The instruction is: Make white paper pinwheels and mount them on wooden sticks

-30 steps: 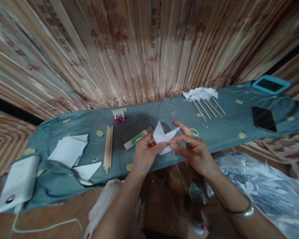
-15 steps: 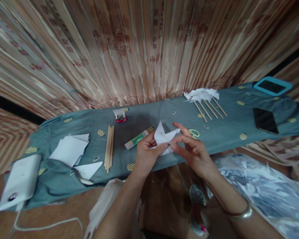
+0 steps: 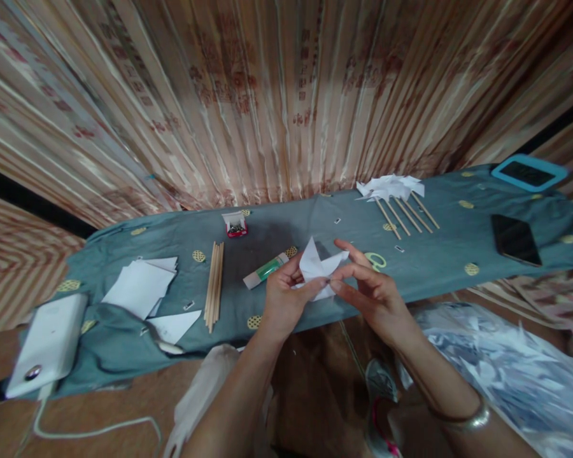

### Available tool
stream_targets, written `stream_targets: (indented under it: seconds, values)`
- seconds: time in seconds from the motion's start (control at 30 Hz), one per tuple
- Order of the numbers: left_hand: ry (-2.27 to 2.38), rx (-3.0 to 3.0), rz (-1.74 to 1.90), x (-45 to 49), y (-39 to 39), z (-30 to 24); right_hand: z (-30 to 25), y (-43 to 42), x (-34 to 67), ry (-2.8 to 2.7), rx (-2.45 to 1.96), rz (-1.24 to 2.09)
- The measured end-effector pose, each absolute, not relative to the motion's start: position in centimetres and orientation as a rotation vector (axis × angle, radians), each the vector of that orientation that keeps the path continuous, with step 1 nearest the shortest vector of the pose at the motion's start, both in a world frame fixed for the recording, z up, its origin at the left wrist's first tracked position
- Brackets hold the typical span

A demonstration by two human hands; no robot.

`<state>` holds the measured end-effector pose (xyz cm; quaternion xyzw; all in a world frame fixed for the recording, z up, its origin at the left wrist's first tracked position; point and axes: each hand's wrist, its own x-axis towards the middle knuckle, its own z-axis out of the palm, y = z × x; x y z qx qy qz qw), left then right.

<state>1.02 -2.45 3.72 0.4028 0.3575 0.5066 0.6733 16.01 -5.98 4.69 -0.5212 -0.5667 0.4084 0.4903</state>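
My left hand (image 3: 289,296) is closed on a folded white paper pinwheel (image 3: 315,264), its thumb pressing the folds at the middle. Two pointed blades of the paper stand up above the fingers. The thumb and index finger of my right hand (image 3: 370,289) pinch together at the pinwheel's centre, around a tiny dark metal pin that is mostly hidden. Its other fingers are loosely bent. Behind the left hand lies a green and white glue stick (image 3: 266,271). Beyond the right hand are light green scissor handles (image 3: 376,261). An open red box (image 3: 235,226) holds small metal pieces.
Wooden sticks (image 3: 214,286), stacked white paper (image 3: 141,287) and a paper triangle (image 3: 176,326) lie left, beside a white power bank (image 3: 50,346) with a cable. Finished pinwheels on sticks (image 3: 392,187), a black phone (image 3: 516,238) and a blue-framed tablet (image 3: 529,172) lie right. A plastic bag (image 3: 506,375) stands below.
The view has shifted slightly, so everything sits a little further right and lower. Both hands keep the same hold at the pinwheel's centre; the shiny pin between them shows less now.
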Motion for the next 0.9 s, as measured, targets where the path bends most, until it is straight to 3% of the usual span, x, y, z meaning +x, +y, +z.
stream_targets:
  seconds: [0.53,0.9]
  values:
    - [0.811,0.903,1.128,0.93,-2.64,4.05,4.57,-5.9,15.62,-1.21,-1.273,1.132]
    - [0.777,0.786,1.169,1.3,-2.69,3.42,4.04,-6.08,15.4,-1.301,-1.251,0.952]
